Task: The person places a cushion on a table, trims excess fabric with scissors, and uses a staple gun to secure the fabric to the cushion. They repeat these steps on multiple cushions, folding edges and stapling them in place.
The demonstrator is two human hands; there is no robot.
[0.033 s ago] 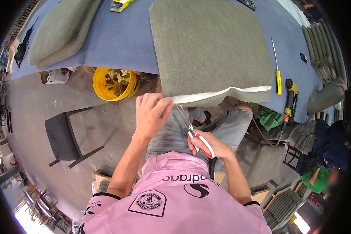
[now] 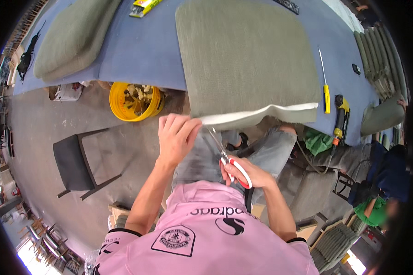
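Note:
A grey-green upholstered seat panel (image 2: 248,59) lies on the blue-covered table, its near edge hanging toward me. Along that edge the fabric turns up and shows a white strip (image 2: 248,117). My left hand (image 2: 175,140) pinches the left end of the strip between thumb and fingers. Low and to the right, my right hand (image 2: 254,173) grips scissors (image 2: 244,174) with red and white handles. Their blades point up and left, just below the strip near my left fingertips. Whether the blade tips touch the fabric I cannot tell.
A yellow bucket (image 2: 119,107) of scraps stands left below the table edge, with a dark chair (image 2: 73,162) beyond. On the table, a yellow-handled screwdriver (image 2: 326,98) and a yellow-black power tool (image 2: 340,119) lie right. Another padded piece (image 2: 73,39) lies left; a co-worker is at far right.
The near fabric edge is turned up more, so the white strip looks wider. My left hand has shifted slightly down; the scissors have barely moved.

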